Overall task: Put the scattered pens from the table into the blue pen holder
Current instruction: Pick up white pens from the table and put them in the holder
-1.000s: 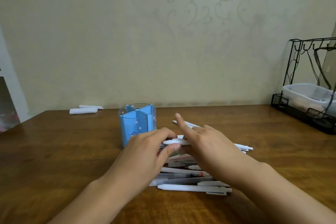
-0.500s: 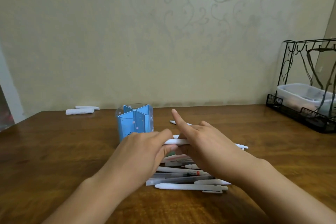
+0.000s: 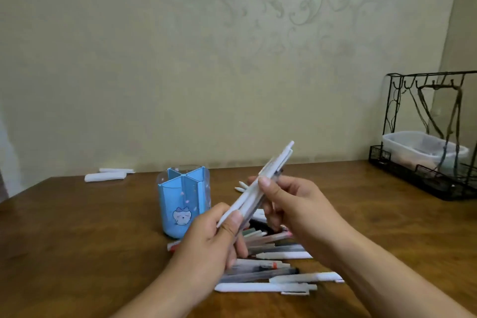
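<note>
Both hands hold a bundle of pens [image 3: 260, 188] slanted above the wooden worktop [image 3: 77, 227]: the left hand [image 3: 214, 245] grips its lower end with curled fingers, the right hand [image 3: 296, 204] pinches it higher up. The blue pen holder [image 3: 183, 201], smooth plastic with dividers, stands just left of the hands. A heap of pens [image 3: 273, 263] lies under and near the hands. Far left lie white rolls [image 3: 105, 176]; far right by the wall stands a black wire rack [image 3: 428, 137] holding a clear tub [image 3: 418, 147]
</note>
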